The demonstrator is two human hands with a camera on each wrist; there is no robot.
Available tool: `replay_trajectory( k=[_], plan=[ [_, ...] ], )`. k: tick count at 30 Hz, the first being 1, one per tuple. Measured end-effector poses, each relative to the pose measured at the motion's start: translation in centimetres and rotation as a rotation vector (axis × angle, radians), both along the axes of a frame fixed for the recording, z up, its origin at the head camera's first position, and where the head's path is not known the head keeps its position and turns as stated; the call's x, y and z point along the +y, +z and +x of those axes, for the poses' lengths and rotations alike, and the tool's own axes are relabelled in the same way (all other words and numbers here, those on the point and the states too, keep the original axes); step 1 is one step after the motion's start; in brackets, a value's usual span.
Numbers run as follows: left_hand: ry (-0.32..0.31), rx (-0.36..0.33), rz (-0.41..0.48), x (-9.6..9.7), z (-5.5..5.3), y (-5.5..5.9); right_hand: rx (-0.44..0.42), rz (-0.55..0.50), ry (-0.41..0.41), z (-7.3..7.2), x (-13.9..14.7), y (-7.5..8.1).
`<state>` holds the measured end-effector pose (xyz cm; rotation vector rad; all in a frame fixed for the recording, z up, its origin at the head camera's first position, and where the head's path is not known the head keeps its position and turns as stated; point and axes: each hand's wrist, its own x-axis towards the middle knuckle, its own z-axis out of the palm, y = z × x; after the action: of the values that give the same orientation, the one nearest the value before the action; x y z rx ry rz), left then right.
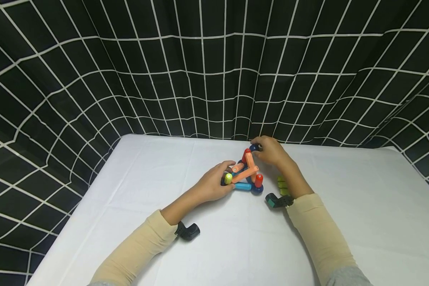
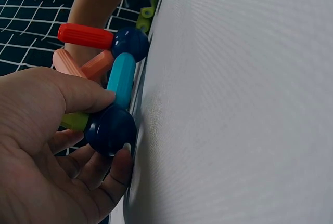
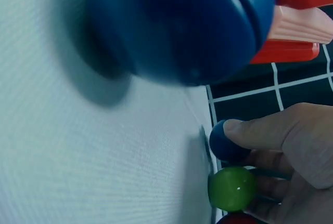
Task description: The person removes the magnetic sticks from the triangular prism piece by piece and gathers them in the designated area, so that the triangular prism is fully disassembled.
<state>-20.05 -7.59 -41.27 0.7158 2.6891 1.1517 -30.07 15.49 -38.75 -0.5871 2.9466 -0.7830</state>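
A structure of magnetic rods and balls stands on the table, with a light blue rod low at its front. Salmon rods lean together above, and a red rod rises from a front dark blue ball. My left hand grips the structure's left dark blue ball, thumb and fingers around it; a yellow-green rod sticks up there. Behind the structure, my right hand pinches a separate blue ball. Beside that ball, close to the fingers, are a green ball and a partly cut-off red ball.
Several yellow-green rods lie beside the right forearm, partly hidden by it. A white cloth covers the table. Black curtains with a white grid hang behind and at both sides.
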Motion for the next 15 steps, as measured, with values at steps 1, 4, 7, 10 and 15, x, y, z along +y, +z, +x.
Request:
replay_trajectory(
  k=[1, 4, 7, 10, 15],
  plan=[
    [0.001, 0.0, 0.0, -0.01, 0.0, -0.02, 0.001, 0.007, -0.002, 0.01, 0.04, -0.06],
    [0.002, -0.001, 0.003, -0.04, 0.04, -0.02, 0.004, 0.025, -0.003, -0.05, 0.13, -0.26],
    [0.001, 0.001, 0.008, -0.05, 0.07, 0.0, -0.004, 0.033, -0.006, -0.05, 0.2, -0.3],
    [-0.001, 0.007, 0.006, -0.04, 0.07, -0.03, -0.013, 0.037, -0.007, -0.03, 0.26, -0.23],
    [-0.002, 0.015, 0.011, -0.04, 0.02, -0.13, -0.029, 0.034, -0.013, 0.03, 0.23, -0.11]
  ],
)
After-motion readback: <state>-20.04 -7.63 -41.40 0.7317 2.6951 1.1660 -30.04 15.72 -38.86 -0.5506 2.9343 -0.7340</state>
